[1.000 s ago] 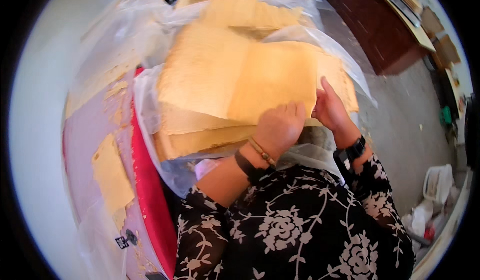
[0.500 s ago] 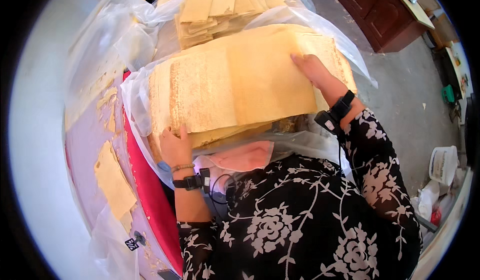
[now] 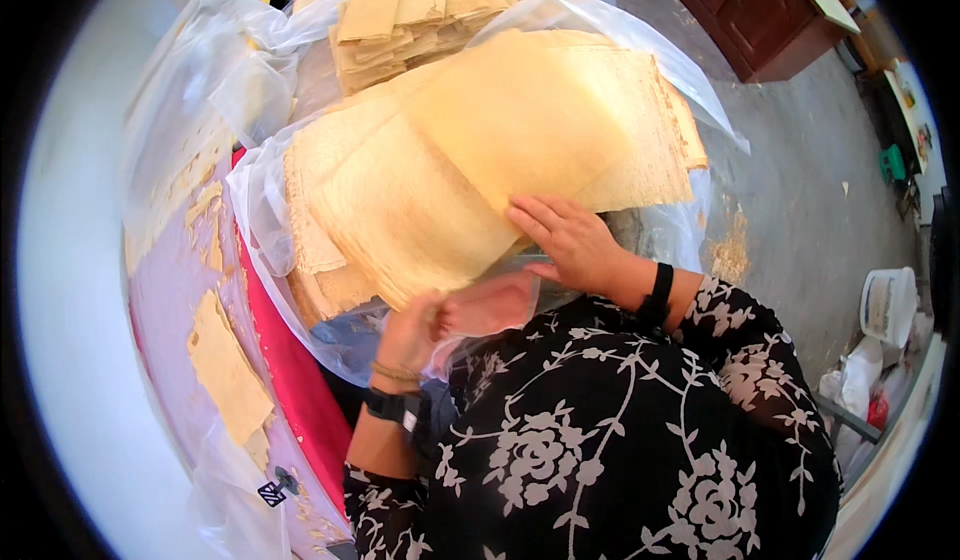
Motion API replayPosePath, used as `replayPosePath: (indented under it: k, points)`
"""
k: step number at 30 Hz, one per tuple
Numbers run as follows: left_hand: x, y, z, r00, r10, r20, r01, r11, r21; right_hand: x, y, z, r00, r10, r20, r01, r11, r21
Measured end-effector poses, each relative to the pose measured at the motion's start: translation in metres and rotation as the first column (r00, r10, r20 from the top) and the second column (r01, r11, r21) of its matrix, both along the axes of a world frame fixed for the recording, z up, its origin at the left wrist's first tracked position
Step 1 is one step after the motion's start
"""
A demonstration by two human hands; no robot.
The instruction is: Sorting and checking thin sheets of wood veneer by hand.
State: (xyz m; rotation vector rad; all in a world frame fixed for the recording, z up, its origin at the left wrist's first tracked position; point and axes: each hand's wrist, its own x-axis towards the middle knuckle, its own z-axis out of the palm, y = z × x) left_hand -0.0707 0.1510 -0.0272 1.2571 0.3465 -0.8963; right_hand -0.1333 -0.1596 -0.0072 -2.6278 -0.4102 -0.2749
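A wide stack of thin, yellowish-tan sheets [image 3: 325,235] lies in front of me, its edges ragged and uneven. Across its top, a large thin sheet [image 3: 420,215] is turned at a slant, with a smoother, deeper-yellow rectangular sheet [image 3: 530,110] over it. My left hand [image 3: 412,328] pinches the large sheet's near left corner, slightly blurred. My right hand [image 3: 575,245] is on the near edge by the smoother sheet's corner, fingers on top and thumb below. A pink cloth [image 3: 490,305] lies between my hands and my body.
Smaller rectangular sheets [image 3: 420,0] are piled behind the stack. Clear plastic film [image 3: 240,70] surrounds both piles. On the left, a torn sheet piece [image 3: 228,365] lies on a lilac surface [image 3: 165,330] beside a red strip [image 3: 285,390]. A brown cabinet [image 3: 750,20] and white bucket [image 3: 887,305] stand at right.
The large sheet has swung to a slant, its near left corner drawn toward me. My left hand moved right and nearer; my right hand came from the far right to the near edge.
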Motion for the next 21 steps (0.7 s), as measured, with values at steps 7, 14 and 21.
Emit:
replayPosePath:
  k: [7, 14, 21]
  points:
    - [-0.048, -0.037, 0.047, 0.979, -0.187, 0.077, 0.193, 0.978, -0.075, 0.003, -0.009, -0.01, 0.963, -0.031, 0.269, 0.069, 0.989, -0.133]
    - [-0.022, -0.022, 0.138, 0.49, -0.62, 0.613, 0.572, 0.759, 0.31, 0.003, -0.077, -0.02, 0.987, -0.019, 0.157, -0.029, 0.954, 0.299]
    - [0.049, -0.028, 0.065, -0.218, -0.795, 0.566, -0.318, 0.606, 0.729, -0.004, -0.112, -0.024, 0.994, 0.029, -0.107, 0.044, 0.786, 0.616]
